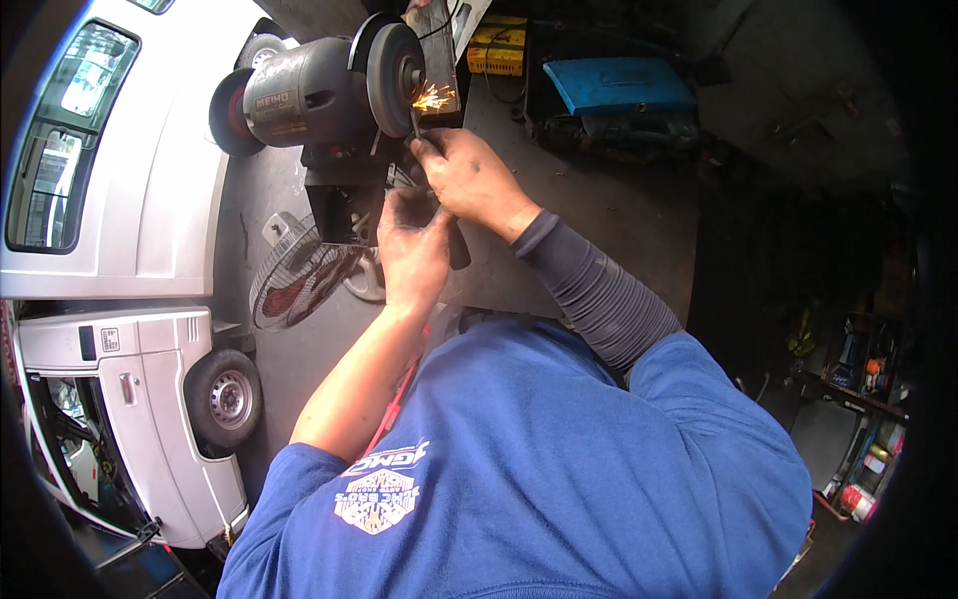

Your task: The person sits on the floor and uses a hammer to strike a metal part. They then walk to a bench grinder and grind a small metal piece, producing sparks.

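A dark bench grinder (pixel 304 95) stands at the top, its grey grinding wheel (pixel 391 80) facing my hands. My right hand (pixel 481 182), at the end of a dark arm sleeve, is closed on a thin metal rod (pixel 415 122). The rod's tip meets the wheel's edge, and orange sparks (pixel 433 97) fly off there. Just below, my left hand (pixel 414 245) is closed close against the right, its fingers curled. Whatever it grips is mostly hidden. A dark, rounded piece (pixel 459 248) shows beside the left wrist; I cannot tell what it belongs to.
Below the grinder are its black stand (pixel 341 205) and a fan (pixel 299 270) on the floor. White vehicles (pixel 130 369) stand along the left. A yellow box (pixel 497 45) and a blue panel (pixel 619 84) lie at the upper right. Shelves with supplies (pixel 863 399) are at the far right.
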{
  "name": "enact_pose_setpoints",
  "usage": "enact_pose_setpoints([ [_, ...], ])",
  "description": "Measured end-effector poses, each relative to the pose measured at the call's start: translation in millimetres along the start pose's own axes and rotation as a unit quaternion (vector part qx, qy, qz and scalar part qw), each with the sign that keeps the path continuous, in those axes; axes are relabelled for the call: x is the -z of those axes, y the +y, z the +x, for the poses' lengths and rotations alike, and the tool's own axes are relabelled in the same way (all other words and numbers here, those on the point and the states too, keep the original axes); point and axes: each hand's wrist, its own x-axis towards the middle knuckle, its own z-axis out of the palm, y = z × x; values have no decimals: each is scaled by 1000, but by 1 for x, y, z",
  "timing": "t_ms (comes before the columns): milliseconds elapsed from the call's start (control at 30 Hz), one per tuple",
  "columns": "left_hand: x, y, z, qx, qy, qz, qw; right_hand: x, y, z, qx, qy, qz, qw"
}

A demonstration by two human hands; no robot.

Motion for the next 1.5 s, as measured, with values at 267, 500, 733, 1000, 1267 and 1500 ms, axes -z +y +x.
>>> enact_pose_setpoints([
  [267,7,8,-10,-17,-4,4,1000,5,-22,-13,-5,-34,16,999],
  [500,28,7,-26,-165,64,59,982,0,-41,-62,9,-90,262,961],
  [733,34,15,-26,-287,91,172,938,3,-37,-79,-18,-87,325,942],
  [1000,43,52,-39,-127,-4,206,970,8,-19,-90,-97,-58,451,885],
  [1267,71,73,-52,-158,-48,-73,984,13,-29,-94,-130,-58,622,770],
  [1500,56,82,-37,-199,-150,-177,952,15,-46,-97,-118,-70,671,728],
])
